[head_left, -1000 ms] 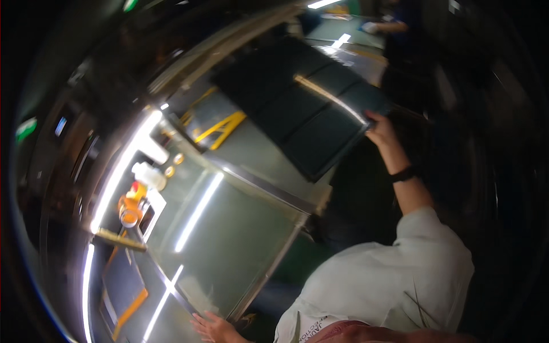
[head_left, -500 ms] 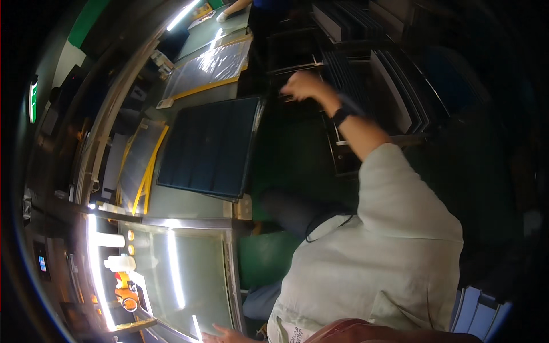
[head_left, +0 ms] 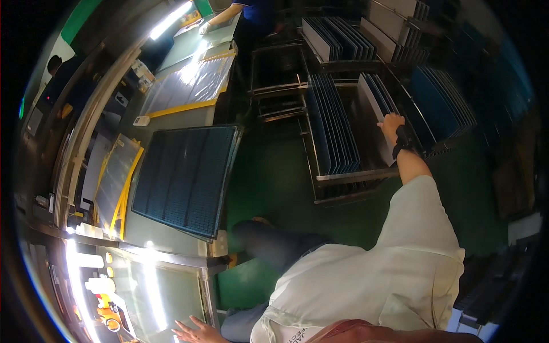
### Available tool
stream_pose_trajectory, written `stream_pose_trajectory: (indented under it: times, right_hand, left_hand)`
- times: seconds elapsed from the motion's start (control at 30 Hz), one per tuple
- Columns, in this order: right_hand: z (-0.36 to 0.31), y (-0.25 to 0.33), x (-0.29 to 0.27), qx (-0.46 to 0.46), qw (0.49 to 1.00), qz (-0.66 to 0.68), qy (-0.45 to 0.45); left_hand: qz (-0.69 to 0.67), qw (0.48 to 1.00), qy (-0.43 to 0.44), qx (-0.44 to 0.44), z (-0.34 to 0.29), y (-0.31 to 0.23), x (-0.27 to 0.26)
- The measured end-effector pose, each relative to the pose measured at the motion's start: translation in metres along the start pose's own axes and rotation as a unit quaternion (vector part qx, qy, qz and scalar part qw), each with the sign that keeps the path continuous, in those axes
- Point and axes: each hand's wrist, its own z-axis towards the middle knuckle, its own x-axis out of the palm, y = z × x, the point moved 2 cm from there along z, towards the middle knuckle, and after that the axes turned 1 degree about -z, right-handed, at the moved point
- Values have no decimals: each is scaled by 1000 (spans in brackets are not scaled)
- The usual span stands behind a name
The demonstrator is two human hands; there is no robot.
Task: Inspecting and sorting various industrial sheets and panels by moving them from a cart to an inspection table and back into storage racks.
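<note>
My right hand [head_left: 392, 126], with a black watch on its wrist, reaches out to a metal rack. Its fingers curl over the near end of a white-faced flat panel [head_left: 373, 117] that stands on edge there with other thin panels. Low in the picture, my left hand [head_left: 197, 331] is held with fingers spread beside the lit glass-topped bench [head_left: 191, 286], holding nothing. A dark blue framed mesh panel [head_left: 186, 177] lies flat on the worktable to the left of my legs.
A row of upright blue panels [head_left: 337, 126] fills the rack's left part; more racks [head_left: 337, 37] stand behind. Yellow-edged clear sheets [head_left: 191, 83] lie on the worktable. White bottles [head_left: 100, 284] stand by the bench lamp. A co-worker's gloved hand [head_left: 205, 27] is at the far table.
My right hand has swung rightward and nearer, from beside the rack onto the white-faced panel. My left hand has shifted slightly left and up. The view has turned.
</note>
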Motion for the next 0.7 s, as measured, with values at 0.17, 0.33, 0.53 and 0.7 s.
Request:
stream_pose_trajectory:
  times: [0.17, 0.33, 0.53, 0.7]
  right_hand:
    - [34, -21, 31, 161, 986, 11, -48]
    - [71, -58, -54, 93, 985, 113, -90]
    - [10, -69, -274, -120, 913, 293, -258]
    - [-74, -43, -343, -125, 830, 233, -491]
  left_hand:
    - [-141, 981, -76, -111, 12, -66, -56]
    - [-23, 977, -191, -90, 47, -22, -22]
    - [-118, 944, -307, -35, 56, -24, -65]
    - [-273, 903, -333, 3, 51, -65, -95]
